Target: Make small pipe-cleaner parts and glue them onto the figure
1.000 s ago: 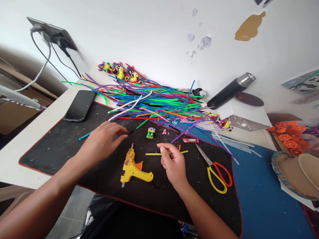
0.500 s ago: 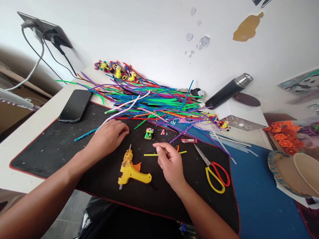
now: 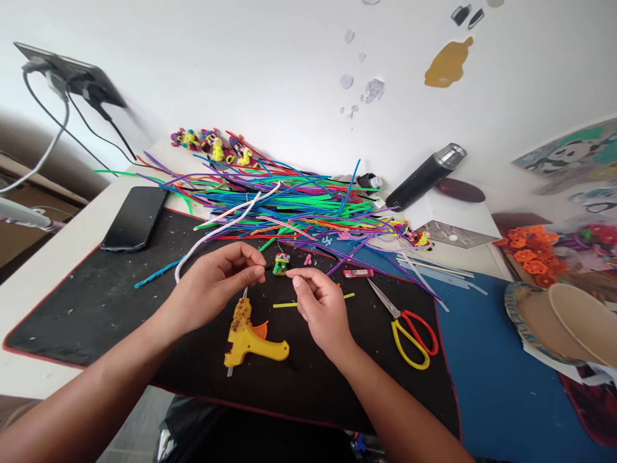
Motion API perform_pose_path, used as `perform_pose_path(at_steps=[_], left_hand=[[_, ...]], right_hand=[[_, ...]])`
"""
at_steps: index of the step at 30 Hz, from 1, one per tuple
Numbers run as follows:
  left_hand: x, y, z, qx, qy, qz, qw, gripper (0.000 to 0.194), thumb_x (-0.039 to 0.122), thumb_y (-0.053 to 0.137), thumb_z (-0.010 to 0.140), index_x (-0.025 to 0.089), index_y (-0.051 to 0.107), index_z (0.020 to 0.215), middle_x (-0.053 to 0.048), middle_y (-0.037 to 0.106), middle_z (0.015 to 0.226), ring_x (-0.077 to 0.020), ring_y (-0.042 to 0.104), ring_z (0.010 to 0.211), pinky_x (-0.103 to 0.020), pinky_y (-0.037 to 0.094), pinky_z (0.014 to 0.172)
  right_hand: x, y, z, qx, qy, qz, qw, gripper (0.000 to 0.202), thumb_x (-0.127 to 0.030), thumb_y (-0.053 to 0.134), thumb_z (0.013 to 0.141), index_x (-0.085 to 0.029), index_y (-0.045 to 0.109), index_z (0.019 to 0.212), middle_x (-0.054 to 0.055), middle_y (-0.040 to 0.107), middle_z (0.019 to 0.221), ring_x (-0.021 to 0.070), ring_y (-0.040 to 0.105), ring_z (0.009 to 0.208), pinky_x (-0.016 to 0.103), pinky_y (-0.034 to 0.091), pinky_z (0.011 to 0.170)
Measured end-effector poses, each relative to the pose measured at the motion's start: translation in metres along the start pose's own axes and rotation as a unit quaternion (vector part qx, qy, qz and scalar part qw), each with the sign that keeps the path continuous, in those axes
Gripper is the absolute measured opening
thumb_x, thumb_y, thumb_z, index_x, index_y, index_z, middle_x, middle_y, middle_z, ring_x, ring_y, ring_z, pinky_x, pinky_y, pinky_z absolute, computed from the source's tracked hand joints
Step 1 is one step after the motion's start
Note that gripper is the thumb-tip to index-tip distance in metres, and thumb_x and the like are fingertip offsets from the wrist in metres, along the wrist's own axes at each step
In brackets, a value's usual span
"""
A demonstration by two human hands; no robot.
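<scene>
My left hand (image 3: 219, 283) is raised over the black mat, thumb and fingertips pinched on something I cannot make out. Facing it, my right hand (image 3: 321, 305) pinches too, and what it holds is too small to name. A small green figure with coloured stripes (image 3: 281, 263) stands on the mat just beyond the gap between the hands. Below that gap lies a yellow glue gun (image 3: 255, 341), its nozzle near my left hand. A thin yellow-green strip (image 3: 285, 305) passes under my right hand. Small pink pieces (image 3: 308, 260) rest right of the figure.
Scissors (image 3: 409, 331) and a pink lighter (image 3: 358, 273) lie on the right of the mat (image 3: 96, 308). Coloured pipe cleaners (image 3: 289, 199) are heaped behind. A phone (image 3: 135, 218) is at left; a dark flask (image 3: 427, 175) leans at the back right.
My left hand has moved right, towards my right hand, with its fingertips now pinched together. My right hand has stayed near its place. The whole view has shifted slightly.
</scene>
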State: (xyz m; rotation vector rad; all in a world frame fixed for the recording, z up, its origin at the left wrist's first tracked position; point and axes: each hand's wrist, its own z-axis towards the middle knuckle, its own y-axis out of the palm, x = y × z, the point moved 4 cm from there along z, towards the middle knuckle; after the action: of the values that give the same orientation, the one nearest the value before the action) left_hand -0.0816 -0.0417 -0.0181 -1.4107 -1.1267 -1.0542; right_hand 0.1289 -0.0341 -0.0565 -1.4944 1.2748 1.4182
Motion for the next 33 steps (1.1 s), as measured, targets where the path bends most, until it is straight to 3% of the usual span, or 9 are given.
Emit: perform_pose_path(at_steps=[7,12,17,22,27,33], left_hand=[[0.002,0.015,-0.011,-0.007,-0.001,-0.021,1.0,0.034,0.051,0.083,0.094,0.022,0.072,0.107,-0.002,0.075,0.089,-0.0208,0.073,0.084,-0.031,0.059,0.077],[0.001,0.024,-0.015,-0.043,-0.02,-0.052,0.998,0.035,0.052,0.082,0.095,0.022,0.07,0.108,-0.003,0.075,0.088,-0.02,0.072,0.083,-0.03,0.058,0.074],[0.0,0.03,-0.017,-0.06,-0.037,-0.098,0.993,0.038,0.053,0.084,0.094,0.021,0.069,0.108,-0.002,0.075,0.085,-0.0176,0.07,0.078,-0.029,0.058,0.072],[0.003,0.029,-0.019,-0.059,-0.035,-0.067,0.995,0.04,0.057,0.077,0.098,0.021,0.07,0.113,-0.003,0.076,0.085,-0.0193,0.071,0.078,-0.03,0.059,0.071],[0.009,0.026,-0.023,-0.014,0.074,0.126,0.989,0.021,0.044,0.076,0.101,0.023,0.074,0.102,-0.001,0.077,0.088,-0.0181,0.072,0.078,-0.028,0.057,0.072],[0.019,0.036,-0.031,0.008,0.28,0.282,0.918,0.011,0.024,0.067,0.108,0.022,0.072,0.1,-0.001,0.077,0.089,-0.0176,0.072,0.081,-0.028,0.056,0.077]], right_hand=[[0.0,0.003,-0.005,-0.019,-0.003,0.004,1.0,0.04,-0.057,0.074,0.101,-0.02,0.08,0.112,-0.007,0.044,0.064,0.0098,0.032,0.052,0.027,0.024,0.048],[-0.003,0.004,-0.008,-0.031,-0.016,-0.024,0.999,0.035,-0.053,0.074,0.102,-0.021,0.08,0.114,-0.007,0.045,0.064,0.0109,0.038,0.053,0.026,0.029,0.049],[-0.005,0.007,-0.011,-0.042,-0.015,-0.012,0.999,0.036,-0.056,0.073,0.101,-0.021,0.077,0.105,-0.004,0.055,0.069,0.0107,0.04,0.054,0.026,0.029,0.049],[-0.003,0.004,-0.012,-0.034,-0.009,-0.001,0.999,0.041,-0.063,0.074,0.099,-0.021,0.075,0.1,-0.005,0.051,0.065,0.0111,0.039,0.054,0.026,0.028,0.049],[-0.002,-0.002,-0.013,-0.008,0.001,-0.007,1.0,0.042,-0.063,0.074,0.098,-0.021,0.074,0.097,-0.006,0.048,0.064,0.0108,0.036,0.053,0.026,0.025,0.048],[0.0,-0.001,-0.013,0.002,0.015,-0.006,1.0,0.04,-0.061,0.074,0.096,-0.021,0.069,0.09,-0.007,0.047,0.063,0.0106,0.036,0.052,0.026,0.026,0.047]])
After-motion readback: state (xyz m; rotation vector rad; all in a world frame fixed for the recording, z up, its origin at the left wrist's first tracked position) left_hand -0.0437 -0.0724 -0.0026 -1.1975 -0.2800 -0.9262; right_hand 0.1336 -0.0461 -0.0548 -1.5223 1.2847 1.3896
